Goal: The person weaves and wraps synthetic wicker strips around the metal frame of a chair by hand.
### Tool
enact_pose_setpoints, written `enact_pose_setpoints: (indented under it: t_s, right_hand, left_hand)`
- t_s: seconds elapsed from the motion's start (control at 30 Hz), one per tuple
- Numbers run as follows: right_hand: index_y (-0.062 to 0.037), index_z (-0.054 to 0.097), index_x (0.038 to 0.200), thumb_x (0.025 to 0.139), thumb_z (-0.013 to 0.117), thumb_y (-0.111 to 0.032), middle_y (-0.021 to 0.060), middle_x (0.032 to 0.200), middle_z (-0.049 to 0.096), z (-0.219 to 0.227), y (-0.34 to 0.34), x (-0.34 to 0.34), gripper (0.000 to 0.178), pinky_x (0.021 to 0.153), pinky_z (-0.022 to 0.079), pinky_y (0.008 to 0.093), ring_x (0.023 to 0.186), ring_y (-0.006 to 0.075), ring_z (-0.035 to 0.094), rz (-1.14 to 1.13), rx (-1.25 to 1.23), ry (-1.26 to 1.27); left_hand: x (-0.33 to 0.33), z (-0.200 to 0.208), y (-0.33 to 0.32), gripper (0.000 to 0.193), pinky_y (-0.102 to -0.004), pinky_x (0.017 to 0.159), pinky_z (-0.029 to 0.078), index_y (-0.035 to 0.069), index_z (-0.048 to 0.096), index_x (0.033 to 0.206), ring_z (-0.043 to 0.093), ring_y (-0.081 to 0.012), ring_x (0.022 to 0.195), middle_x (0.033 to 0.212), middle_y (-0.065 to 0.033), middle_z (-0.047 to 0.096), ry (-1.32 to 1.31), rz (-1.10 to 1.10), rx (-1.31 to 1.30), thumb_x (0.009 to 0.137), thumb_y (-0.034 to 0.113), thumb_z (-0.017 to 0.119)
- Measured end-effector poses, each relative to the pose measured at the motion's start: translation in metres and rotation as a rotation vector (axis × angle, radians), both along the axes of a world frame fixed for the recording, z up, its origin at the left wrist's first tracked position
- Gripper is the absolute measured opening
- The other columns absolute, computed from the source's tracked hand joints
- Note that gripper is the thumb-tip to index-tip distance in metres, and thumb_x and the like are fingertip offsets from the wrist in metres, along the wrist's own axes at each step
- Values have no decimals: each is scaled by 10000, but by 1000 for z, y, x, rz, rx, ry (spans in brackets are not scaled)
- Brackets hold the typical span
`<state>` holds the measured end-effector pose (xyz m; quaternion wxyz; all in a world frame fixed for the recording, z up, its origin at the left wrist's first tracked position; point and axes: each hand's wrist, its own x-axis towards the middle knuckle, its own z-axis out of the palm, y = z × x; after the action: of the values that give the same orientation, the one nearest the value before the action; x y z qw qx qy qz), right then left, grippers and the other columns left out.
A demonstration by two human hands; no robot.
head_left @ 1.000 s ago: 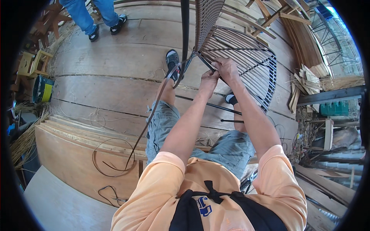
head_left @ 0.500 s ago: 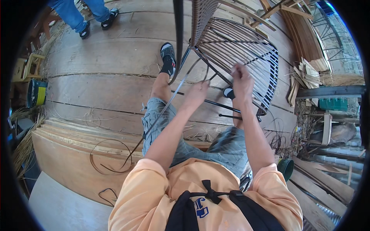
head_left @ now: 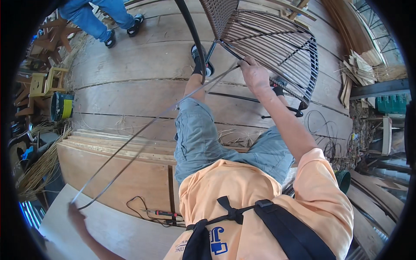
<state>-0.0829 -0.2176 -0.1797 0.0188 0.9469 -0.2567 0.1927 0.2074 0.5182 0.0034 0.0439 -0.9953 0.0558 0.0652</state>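
Left hand (head_left: 77, 212) has swung out, strip (head_left: 216, 79) crossing boards (head_left: 143, 182).

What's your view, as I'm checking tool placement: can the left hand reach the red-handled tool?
Probably yes: the red-handled tool lies uncovered on the left, though the left hand seems occupied with a strip.

Wide plank floor (head_left: 125, 100), boards (head_left: 349, 27) stacked upper right, yellowish wooden furniture (head_left: 37, 85) at left
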Motion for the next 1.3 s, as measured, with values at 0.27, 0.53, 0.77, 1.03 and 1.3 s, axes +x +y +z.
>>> enact_pose_setpoints:
  t_s: [0.27,0.53,0.77,1.03,1.3]
  right_hand:
    - [-134,545,949,855,475,-245,147,840,620,12,-4,20,161,695,461,441,791,353,589,-489,415,-145]
    - [-111,561,932,846,498,-241,172,801,615,-5,-24,20,169,653,469,410,735,340,593,-408,332,-124]
    - [6,537,829,818,490,-145,171,726,598,23,-33,17,159,587,471,364,655,301,600,-12,321,183]
    - [-62,524,1026,800,493,-66,138,972,570,-1,-12,-6,228,690,477,385,837,343,559,-38,143,1]
    - [-102,525,942,861,487,-264,129,760,612,4,-10,17,185,624,470,390,719,308,603,-454,388,-94]
  left_hand:
    - [-22,2,-209,502,-331,608,477,19,482,1189,590,-245,727,917,-167,613,137,142,12,811,340,564]
    - [-171,-152,-576,281,-296,575,397,-1,533,888,451,-162,611,661,-94,496,1023,-836,-1245,871,278,504]
    - [-201,-228,-689,290,-269,653,441,25,484,1087,557,-134,814,945,-49,561,1436,233,-2042,811,38,394]
    - [-171,-141,-551,296,-237,381,359,38,508,721,455,-106,388,512,-33,501,1446,-317,-1108,864,297,504]
    - [-199,-71,-523,188,-267,579,471,-14,496,1025,586,-151,667,889,-102,596,410,-273,-1605,839,11,501]
